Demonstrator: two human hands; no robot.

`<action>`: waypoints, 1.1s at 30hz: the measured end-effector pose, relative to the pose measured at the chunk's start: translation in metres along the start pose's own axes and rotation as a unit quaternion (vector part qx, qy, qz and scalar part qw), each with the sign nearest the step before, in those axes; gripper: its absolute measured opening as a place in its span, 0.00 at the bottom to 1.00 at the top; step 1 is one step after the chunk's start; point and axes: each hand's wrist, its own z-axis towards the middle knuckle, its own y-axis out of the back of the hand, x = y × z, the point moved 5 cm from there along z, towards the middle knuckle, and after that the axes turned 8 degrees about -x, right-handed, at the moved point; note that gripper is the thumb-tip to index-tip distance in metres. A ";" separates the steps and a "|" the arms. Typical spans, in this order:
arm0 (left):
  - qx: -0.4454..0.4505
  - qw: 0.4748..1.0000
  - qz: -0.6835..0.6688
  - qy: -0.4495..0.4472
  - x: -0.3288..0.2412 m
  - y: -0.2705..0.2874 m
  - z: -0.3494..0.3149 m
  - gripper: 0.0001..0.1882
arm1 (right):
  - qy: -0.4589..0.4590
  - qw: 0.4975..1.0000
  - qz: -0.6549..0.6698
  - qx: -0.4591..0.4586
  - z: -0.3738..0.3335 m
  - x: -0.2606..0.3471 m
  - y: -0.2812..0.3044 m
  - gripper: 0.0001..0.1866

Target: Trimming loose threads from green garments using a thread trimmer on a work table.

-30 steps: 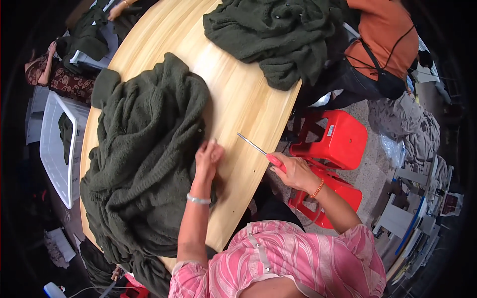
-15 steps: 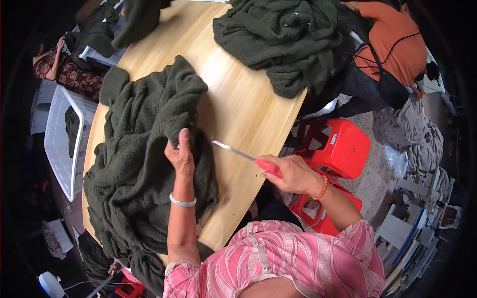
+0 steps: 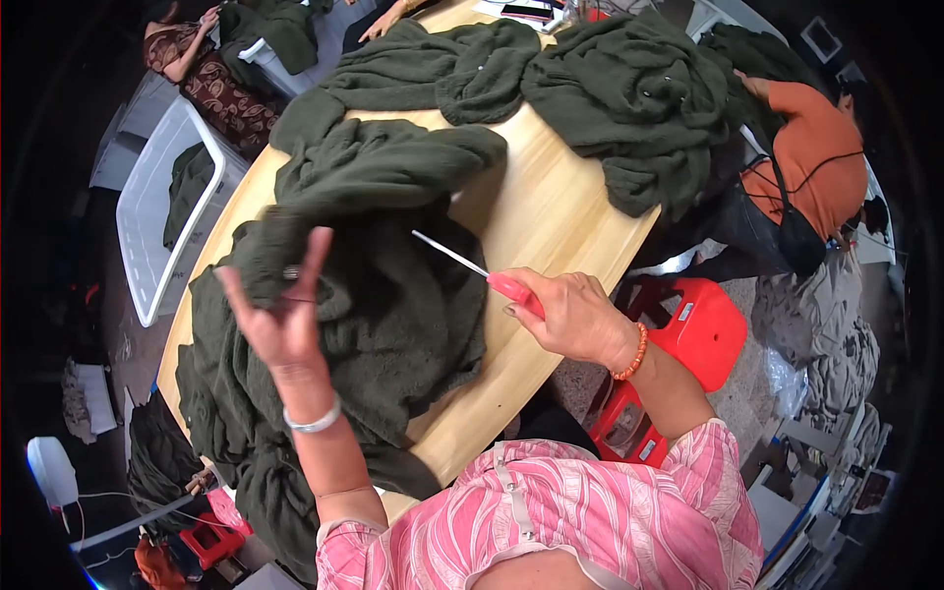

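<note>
A dark green knitted garment point(image 3: 393, 315) lies heaped over the near left of the table, one thick fold of it lifted and blurred. My left hand point(image 3: 283, 329) is at that garment with thumb and fingers spread wide. A small shiny dot, perhaps a button, shows on the cloth between them. My right hand point(image 3: 580, 320) is closed round the red handle of a slim metal-shafted tool point(image 3: 509, 286). The shaft points up and left over the garment's right side. I cannot make out the exact kind of tool.
More dark green garments point(image 3: 629, 88) lie along the table's point(image 3: 560, 206) far side. A white bin point(image 3: 138, 236) stands to the left. Red stools point(image 3: 708, 334) are at the right. A person in orange point(image 3: 816, 157) and one in brown patterned clothing point(image 3: 211, 88) are nearby.
My left hand has moved left and its fingers have spread from a pinch on the garment. The garment's upper fold has swung rightward. Another green garment now lies at the table's far side.
</note>
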 end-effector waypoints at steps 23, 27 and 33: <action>0.032 0.964 0.260 0.050 0.042 -0.025 0.033 0.12 | 0.059 0.986 0.136 -0.076 -0.006 0.016 -0.005 0.20; 0.098 0.977 0.111 0.152 0.045 -0.027 0.041 0.16 | 0.046 0.987 0.092 -0.127 0.002 0.020 0.018 0.19; -0.020 0.983 0.113 0.143 0.056 0.015 0.072 0.17 | 0.019 0.998 0.031 -0.042 0.009 0.010 0.017 0.20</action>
